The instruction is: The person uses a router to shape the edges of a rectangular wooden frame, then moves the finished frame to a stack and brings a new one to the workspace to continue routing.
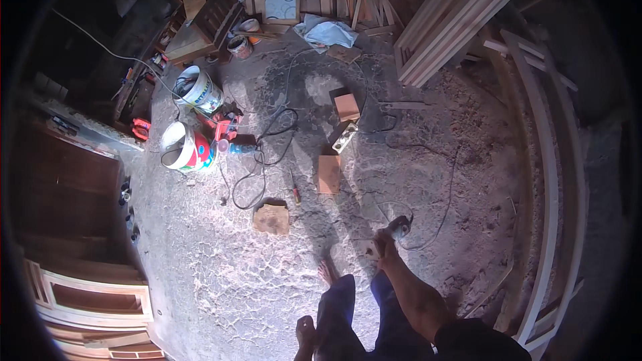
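Observation:
My right hand [384,244] reaches down beside my right leg and grips a corded power tool [400,227]. The tool has a dark, rounded body, and a pale flat part [370,249] shows by the fingers; its exact kind is too small to tell. Near my left leg, my left hand [305,331] hangs with its fingers curled in, and nothing shows in it. Ahead on the floor lie a reddish-brown wooden block [328,174], a ragged-edged brown board piece [271,219] and a screwdriver [296,195] between them.
Two paint buckets [180,147] stand at the left beside a red tool [227,126]. Black cords [264,164] loop over the cracked floor. Long planks [468,23] lean at the far right, with pale frames [548,160] along the right. Wooden frames [100,301] lie lower left.

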Motion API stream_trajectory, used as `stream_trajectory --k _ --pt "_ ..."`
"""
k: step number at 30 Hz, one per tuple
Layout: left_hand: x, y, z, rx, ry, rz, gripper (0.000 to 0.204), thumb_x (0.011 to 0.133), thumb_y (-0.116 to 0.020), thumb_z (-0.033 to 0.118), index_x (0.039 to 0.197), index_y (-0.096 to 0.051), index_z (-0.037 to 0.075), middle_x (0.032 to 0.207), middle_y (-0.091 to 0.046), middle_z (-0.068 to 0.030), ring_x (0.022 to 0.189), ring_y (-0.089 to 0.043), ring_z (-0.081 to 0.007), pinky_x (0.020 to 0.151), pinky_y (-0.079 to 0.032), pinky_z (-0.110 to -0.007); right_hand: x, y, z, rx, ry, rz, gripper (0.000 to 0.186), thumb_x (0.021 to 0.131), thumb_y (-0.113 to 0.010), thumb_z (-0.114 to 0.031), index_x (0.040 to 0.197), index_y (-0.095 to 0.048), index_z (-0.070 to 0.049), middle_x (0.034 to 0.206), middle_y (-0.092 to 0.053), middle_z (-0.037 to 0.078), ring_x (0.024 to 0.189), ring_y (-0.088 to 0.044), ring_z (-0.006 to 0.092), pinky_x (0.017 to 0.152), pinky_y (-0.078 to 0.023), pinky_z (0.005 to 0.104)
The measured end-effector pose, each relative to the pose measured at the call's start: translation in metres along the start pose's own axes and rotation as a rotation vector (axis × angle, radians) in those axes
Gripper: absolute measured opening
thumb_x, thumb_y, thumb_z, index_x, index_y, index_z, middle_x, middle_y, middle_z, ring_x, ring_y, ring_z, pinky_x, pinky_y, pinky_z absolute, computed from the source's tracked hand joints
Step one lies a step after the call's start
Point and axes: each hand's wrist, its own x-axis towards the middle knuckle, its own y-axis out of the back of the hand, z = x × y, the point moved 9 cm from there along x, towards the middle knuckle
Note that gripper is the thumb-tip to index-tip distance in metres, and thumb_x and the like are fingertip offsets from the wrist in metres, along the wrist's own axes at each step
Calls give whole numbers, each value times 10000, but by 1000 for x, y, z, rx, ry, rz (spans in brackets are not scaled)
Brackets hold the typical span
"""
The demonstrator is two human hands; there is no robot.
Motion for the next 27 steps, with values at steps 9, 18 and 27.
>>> stream_trajectory --k 9,18,27 --pt "60 -29 14 351 -96 -173 592 954 -641 409 1414 -542 50 1414 -576 -237 1336 -495 -460 1111 -385 -563 166 -26 154 103 18 197 143 861 -757 -195 948 -649 -163 841 -670 -3 766 -670 153 708 -555 333" --pt "153 14 17 319 -120 -230 574 920 -734 339 1402 -586 64 1375 -620 -203 1296 -539 -407 1097 -431 -511 335 -60 287 56 124 160 155 850 -757 -272 922 -642 -197 807 -610 -40 760 -615 129 731 -522 321" --pt "184 50 4 302 72 -281 531 952 -698 307 1407 -593 54 1403 -609 -203 1330 -523 -393 1128 -420 -490 390 -83 392 75 63 200 118 871 -734 -242 927 -640 -196 781 -591 -50 706 -577 117 666 -518 307"
